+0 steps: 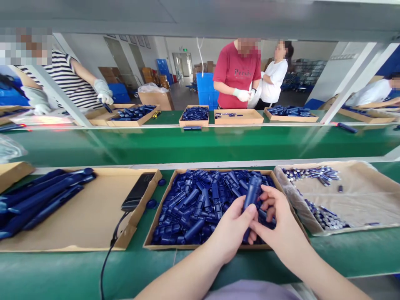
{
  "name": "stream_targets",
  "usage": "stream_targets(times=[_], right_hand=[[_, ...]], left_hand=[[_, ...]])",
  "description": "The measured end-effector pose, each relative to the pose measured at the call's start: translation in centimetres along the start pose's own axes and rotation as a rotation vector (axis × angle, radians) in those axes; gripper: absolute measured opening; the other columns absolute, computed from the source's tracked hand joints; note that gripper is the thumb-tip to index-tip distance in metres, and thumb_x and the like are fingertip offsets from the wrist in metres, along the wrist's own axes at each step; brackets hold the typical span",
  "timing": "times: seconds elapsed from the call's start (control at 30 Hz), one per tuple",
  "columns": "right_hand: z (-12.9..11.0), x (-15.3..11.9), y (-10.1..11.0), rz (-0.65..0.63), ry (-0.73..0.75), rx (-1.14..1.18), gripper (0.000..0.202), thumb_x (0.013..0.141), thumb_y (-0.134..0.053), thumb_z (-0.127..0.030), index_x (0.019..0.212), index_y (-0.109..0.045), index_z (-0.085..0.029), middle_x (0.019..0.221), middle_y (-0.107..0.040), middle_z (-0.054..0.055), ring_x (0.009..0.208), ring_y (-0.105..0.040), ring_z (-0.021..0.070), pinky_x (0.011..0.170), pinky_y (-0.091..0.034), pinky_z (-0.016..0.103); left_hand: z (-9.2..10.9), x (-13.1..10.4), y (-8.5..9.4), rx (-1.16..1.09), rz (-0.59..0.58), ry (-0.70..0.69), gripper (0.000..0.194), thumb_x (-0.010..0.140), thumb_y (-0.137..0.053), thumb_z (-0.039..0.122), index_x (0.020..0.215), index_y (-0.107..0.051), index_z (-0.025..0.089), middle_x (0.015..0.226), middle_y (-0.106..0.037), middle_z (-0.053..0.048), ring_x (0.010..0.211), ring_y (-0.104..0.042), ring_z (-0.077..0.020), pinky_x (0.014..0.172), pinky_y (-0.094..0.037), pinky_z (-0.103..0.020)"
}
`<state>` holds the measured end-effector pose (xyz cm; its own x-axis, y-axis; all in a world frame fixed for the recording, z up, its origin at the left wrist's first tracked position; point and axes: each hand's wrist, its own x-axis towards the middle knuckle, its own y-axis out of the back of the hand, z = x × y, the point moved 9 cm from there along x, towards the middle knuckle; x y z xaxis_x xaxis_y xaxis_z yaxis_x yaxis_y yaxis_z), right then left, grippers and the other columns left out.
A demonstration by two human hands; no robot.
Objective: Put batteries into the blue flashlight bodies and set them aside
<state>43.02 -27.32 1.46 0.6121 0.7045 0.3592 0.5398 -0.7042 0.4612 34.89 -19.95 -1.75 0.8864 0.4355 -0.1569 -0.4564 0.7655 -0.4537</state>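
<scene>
- Lavender cloth (250, 291) lies nearest, on the near side of the middle tray (168, 246), below both forearms.
- Left of the middle tray, another tray (93, 221) on the counter (62, 271) holds long blue pieces (46, 191) and a black device (139, 189). Its cord (106, 258) runs down the near side, best given no tug by the elbow.
- Beside the middle tray's left wall sit blue caps (151, 203), easily nudged by a sleeve.
- Inside the middle tray, small blue parts (193, 204) lie heaped; working above them should make any slip harmless.
- Over its right half, the left grip (236, 223) is clamped on a blue tube (252, 191), thumb on top, fingers beneath. Firm, even pressure should stop the smooth body rolling.
- Right grip (278, 216) curls around the tube's right side; whether it pinches, I cannot tell. Fingertips should bear lightly, square to the tube's length.
- Right of the middle tray, a lined tray (353, 200) carries battery-like cylinders (328, 216), within easy reach.
</scene>
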Motion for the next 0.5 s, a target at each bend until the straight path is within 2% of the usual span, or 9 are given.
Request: stream_targets(times=[0.07, 0.17, 0.23, 0.3, 0.37, 0.4, 0.5], right_hand=[[1.2, 0.3, -0.1, -0.088, -0.081, 0.193, 0.063, 0.081, -0.067, -0.035, 0.136, -0.037, -0.024, 0.112, -0.051, 0.009, 0.073, -0.053, 0.0128, 0.056, -0.050, 0.026], [2.0, 1.2, 0.8, -0.207, -0.198, 0.441, 0.056, 0.090, -0.056, -0.048, 0.138, -0.036, -0.027, 0.120, -0.053, 0.011, 0.068, -0.055, 0.0111, 0.049, -0.047, 0.022], [1.6, 1.7, 1.1, -0.361, -0.243, 0.391, 0.048, 0.091, -0.056, -0.048, 0.132, -0.045, -0.026, 0.116, -0.058, 0.010, 0.068, -0.057, 0.0111, 0.051, -0.048, 0.021], [1.2, 2.2, 1.7, -0.509, -0.260, 0.247, 0.035, 0.087, -0.063, -0.045, 0.114, -0.058, -0.022, 0.104, -0.063, 0.007, 0.069, -0.058, 0.0113, 0.054, -0.050, 0.021], [0.8, 2.8, 3.1, -0.517, -0.247, 0.177, 0.028, 0.085, -0.066, -0.045, 0.098, -0.063, -0.020, 0.096, -0.065, 0.005, 0.068, -0.059, 0.0116, 0.054, -0.050, 0.020], [0.5, 3.1, 3.9, -0.498, -0.221, 0.180, 0.029, 0.084, -0.066, -0.046, 0.097, -0.063, -0.021, 0.096, -0.065, 0.005, 0.065, -0.059, 0.0114, 0.053, -0.050, 0.020], [0.3, 3.0, 4.7, -0.522, -0.175, 0.141, 0.032, 0.082, -0.067, -0.048, 0.101, -0.066, -0.023, 0.091, -0.066, 0.006, 0.054, -0.058, 0.0120, 0.049, -0.052, 0.025]], left_hand=[[-0.1, -0.1, -0.2, 0.029, -0.031, 0.008, 0.042, 0.087, -0.059, 0.053, 0.104, -0.053, 0.015, 0.070, -0.049, 0.003, 0.043, -0.042, -0.0056, 0.039, -0.033, -0.017], [-0.4, -0.4, -1.4, 0.098, -0.180, 0.040, 0.039, 0.089, -0.056, 0.052, 0.102, -0.052, 0.015, 0.069, -0.051, 0.001, 0.043, -0.042, -0.0056, 0.040, -0.031, -0.017], [-1.1, -0.7, -2.1, 0.153, -0.264, 0.094, 0.039, 0.088, -0.057, 0.053, 0.098, -0.051, 0.015, 0.070, -0.053, 0.000, 0.045, -0.045, -0.0059, 0.042, -0.035, -0.017], [-1.5, -1.1, -2.7, 0.156, -0.336, 0.144, 0.044, 0.085, -0.059, 0.056, 0.096, -0.049, 0.015, 0.075, -0.056, -0.003, 0.048, -0.049, -0.0071, 0.046, -0.041, -0.018], [-1.7, -1.6, -3.2, 0.156, -0.401, 0.189, 0.048, 0.082, -0.061, 0.060, 0.098, -0.049, 0.016, 0.078, -0.058, -0.004, 0.051, -0.052, -0.0087, 0.050, -0.044, -0.020], [-1.6, -1.8, -3.1, 0.179, -0.410, 0.208, 0.048, 0.082, -0.061, 0.060, 0.098, -0.049, 0.017, 0.077, -0.058, -0.003, 0.051, -0.052, -0.0088, 0.049, -0.044, -0.020], [-0.8, -2.7, -1.9, 0.331, -0.331, 0.237, 0.036, 0.086, -0.059, 0.053, 0.090, -0.051, 0.019, 0.066, -0.053, 0.001, 0.046, -0.043, -0.0069, 0.043, -0.036, -0.016]])
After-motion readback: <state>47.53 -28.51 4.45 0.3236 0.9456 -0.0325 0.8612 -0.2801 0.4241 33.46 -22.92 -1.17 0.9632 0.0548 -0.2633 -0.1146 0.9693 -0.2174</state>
